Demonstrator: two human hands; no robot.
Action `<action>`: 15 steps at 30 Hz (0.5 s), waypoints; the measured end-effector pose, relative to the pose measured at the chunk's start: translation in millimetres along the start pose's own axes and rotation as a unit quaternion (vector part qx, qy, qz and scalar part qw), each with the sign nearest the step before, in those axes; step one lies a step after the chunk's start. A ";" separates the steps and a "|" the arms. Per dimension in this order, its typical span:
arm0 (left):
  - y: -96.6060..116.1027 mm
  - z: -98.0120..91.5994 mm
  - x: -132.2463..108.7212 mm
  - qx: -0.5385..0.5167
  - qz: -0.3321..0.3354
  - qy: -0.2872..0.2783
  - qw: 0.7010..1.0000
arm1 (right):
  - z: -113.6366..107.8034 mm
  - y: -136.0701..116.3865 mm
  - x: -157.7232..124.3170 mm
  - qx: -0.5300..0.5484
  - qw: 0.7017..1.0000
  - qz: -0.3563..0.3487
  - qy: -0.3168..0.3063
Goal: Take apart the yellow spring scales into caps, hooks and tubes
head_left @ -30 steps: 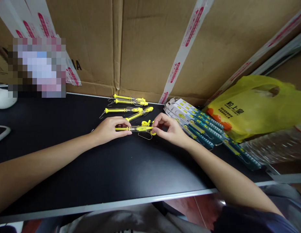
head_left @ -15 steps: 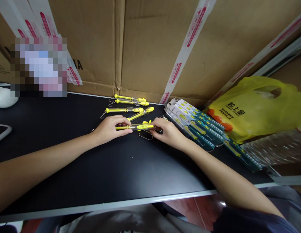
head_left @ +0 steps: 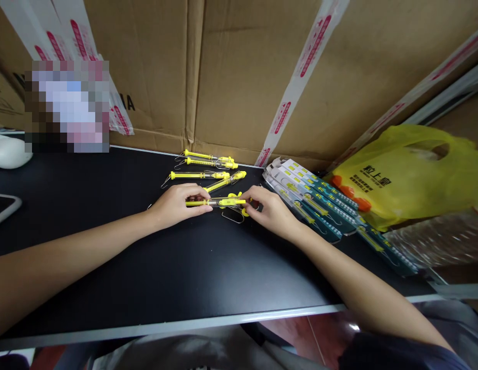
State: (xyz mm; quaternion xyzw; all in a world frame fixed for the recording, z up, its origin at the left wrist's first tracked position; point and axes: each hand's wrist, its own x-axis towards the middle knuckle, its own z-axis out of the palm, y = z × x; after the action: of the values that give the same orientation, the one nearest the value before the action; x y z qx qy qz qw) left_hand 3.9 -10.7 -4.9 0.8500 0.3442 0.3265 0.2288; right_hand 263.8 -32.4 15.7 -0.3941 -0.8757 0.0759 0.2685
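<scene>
My left hand [head_left: 177,206] is closed around the left part of a yellow-and-clear tubular spring scale [head_left: 225,202], holding it level just above the black table. Thumb and fingers of my right hand [head_left: 268,208] pinch together at the scale's right end; their tips partly hide what they grip. A small yellow piece [head_left: 244,211] shows by those fingertips, and a wire hook [head_left: 233,218] lies just below the tube. Behind my hands lie several more spring scales [head_left: 200,176] with wire hooks, one of them slanted [head_left: 227,181].
Boxed spring scales [head_left: 312,198] are fanned out on the right. Beyond them sit a yellow plastic bag [head_left: 412,174] and clear ribbed plastic [head_left: 439,239]. A large cardboard box [head_left: 231,77] stands along the back. At left are a phone [head_left: 3,208] and a white rounded object [head_left: 11,151].
The fingers of my right hand have shifted slightly at the scale's right end, and a yellow piece now shows beneath it. My left hand keeps its grip. The view has moved a little.
</scene>
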 end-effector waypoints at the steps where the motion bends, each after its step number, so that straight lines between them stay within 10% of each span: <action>1: -0.2 0.1 0.0 0.001 0.002 0.001 1.000 | -0.5 -0.2 -0.3 0.012 1.000 0.013 0.014; 15: 2.6 -1.4 -1.4 0.016 0.031 -0.034 0.999 | 4.9 -16.5 -7.0 0.159 0.986 0.043 -0.022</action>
State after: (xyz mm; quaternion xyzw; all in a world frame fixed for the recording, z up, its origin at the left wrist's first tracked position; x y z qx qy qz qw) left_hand 3.3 -13.2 -2.9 0.8741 0.3152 0.2993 0.2167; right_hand 254.2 -48.3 14.4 -0.3816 -0.8406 0.2340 0.3050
